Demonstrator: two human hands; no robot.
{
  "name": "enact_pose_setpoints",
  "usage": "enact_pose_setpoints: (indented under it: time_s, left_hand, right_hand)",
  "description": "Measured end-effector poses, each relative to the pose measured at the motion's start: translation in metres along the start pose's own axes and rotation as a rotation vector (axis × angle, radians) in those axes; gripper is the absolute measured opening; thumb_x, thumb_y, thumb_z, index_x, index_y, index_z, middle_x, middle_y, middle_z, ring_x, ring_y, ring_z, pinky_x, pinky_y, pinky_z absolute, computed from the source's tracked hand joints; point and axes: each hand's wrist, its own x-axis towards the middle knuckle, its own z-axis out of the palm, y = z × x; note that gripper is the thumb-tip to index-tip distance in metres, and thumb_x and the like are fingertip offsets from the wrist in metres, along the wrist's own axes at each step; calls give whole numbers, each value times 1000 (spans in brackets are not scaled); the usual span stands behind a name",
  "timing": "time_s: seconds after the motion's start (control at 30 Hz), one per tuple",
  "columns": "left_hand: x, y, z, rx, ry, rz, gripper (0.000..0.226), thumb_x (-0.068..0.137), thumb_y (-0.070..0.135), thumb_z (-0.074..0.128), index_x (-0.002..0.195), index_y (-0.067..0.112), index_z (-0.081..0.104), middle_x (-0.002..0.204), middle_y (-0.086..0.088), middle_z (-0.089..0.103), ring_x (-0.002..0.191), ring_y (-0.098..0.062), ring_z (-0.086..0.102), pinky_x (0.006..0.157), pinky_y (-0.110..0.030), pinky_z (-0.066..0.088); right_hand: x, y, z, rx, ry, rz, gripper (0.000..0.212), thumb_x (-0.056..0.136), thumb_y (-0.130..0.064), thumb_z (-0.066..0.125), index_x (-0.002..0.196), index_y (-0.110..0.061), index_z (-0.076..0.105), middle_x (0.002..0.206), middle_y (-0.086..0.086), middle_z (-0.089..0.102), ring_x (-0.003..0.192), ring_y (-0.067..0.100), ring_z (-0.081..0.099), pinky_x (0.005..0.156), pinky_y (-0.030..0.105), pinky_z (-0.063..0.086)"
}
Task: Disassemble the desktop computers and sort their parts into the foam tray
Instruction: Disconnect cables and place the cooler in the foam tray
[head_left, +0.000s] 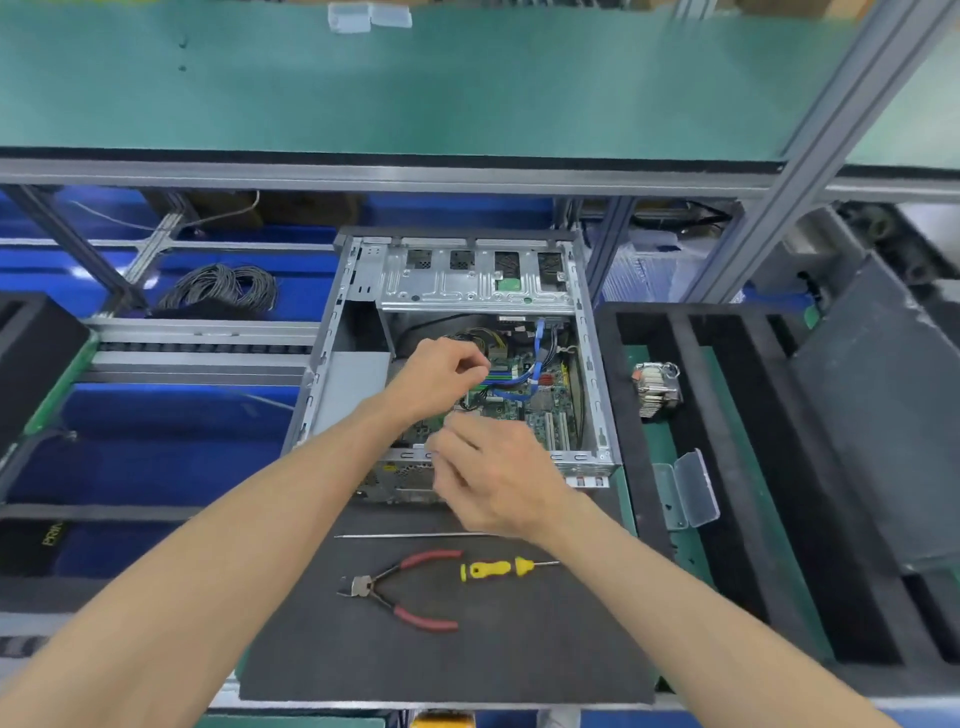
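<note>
An open computer case (467, 358) is seen lying on a dark mat (447, 649) on the bench, its side panel off and the motherboard (540, 410) exposed. The left hand (441, 376) is held inside the case over the board, its fingers curled toward the blue cables (524, 379); whether anything is pinched in its grip cannot be told. The right hand (498, 478) is held over the near edge of the case, fingers bent and blurred, and its grip cannot be told either.

On the mat near the case, red-handled pliers (405, 590) are laid beside a yellow screwdriver (498, 569), with a thin metal rod (410, 535) between them and the case.

To the right, the black foam tray (727, 467) is set just beside the mat. A heatsink (657, 387) is lying in one of its slots, and a clear plastic box (685, 491) lies open nearer the person. A coil of grey cable (223, 286) is seen on the left behind the bench.
</note>
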Motion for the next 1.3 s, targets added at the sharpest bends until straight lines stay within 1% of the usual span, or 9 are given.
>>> enact_pose_setpoints:
  time_s: [0.17,0.33,0.43,0.5,0.6,0.7,0.87,1.07,1.3]
  left_hand:
    - [23,23,12,-57,55,-32,14,93,21,60,98,21,72,89,13,70,83,-3,62,79,-22,47]
    - [55,37,38,-195,-7,-255,26,101,31,55,111,15,73,98,5,69,83,-9,61,78,-28,43]
    - [65,41,57,-446,-27,-349,30,101,32,57,114,10,73,113,5,68,104,-15,61,94,-31,45]
    - [68,46,66,-585,21,-358,24,101,30,59,104,12,74,101,8,62,97,-12,55,86,-28,39]
    - [70,50,75,-652,111,-353,38,100,31,59,66,15,58,65,2,57,65,-16,48,62,-30,33]
    - [67,53,80,-663,155,-364,41,101,36,56,66,15,59,56,10,60,54,-7,50,54,-23,34]
    - [69,60,76,-955,153,-518,44,103,46,48,91,11,72,86,-7,78,68,-16,67,55,-24,45]
    - [72,56,67,-1154,48,-593,30,98,35,63,102,6,70,81,-1,77,68,-14,69,55,-23,50]
    - [75,50,69,-1000,62,-491,26,100,28,60,82,11,70,72,-2,69,52,-9,58,49,-20,43]
  right_hand:
    - [19,70,-27,-87,-7,497,17,93,-10,53,105,-3,62,101,10,56,83,29,56,65,34,39]
    - [18,124,-25,-409,-148,760,45,88,-18,60,130,-8,49,139,16,39,125,36,37,94,43,38]
    - [14,141,-16,-230,-236,922,74,94,-14,57,154,-10,15,148,19,28,122,36,42,86,40,43]
    - [12,146,-11,-88,-259,1002,87,96,-8,53,159,-13,-7,149,19,28,110,37,53,73,37,40]
    - [9,149,-6,-151,-256,999,98,93,-6,57,158,-11,-16,149,19,31,105,37,59,70,34,36]
    - [9,148,-4,-183,-253,1004,100,92,-7,59,157,-11,-17,150,18,31,105,39,60,69,36,36]
    - [8,148,-4,-203,-248,994,97,93,-5,57,158,-10,-15,147,19,34,102,39,61,66,36,36]
    - [8,148,-2,-217,-244,989,97,91,-4,57,158,-10,-14,144,18,37,98,38,62,64,36,37]
    - [8,149,-1,-237,-266,982,101,90,-7,61,157,-10,-15,143,19,36,97,38,62,63,37,39]
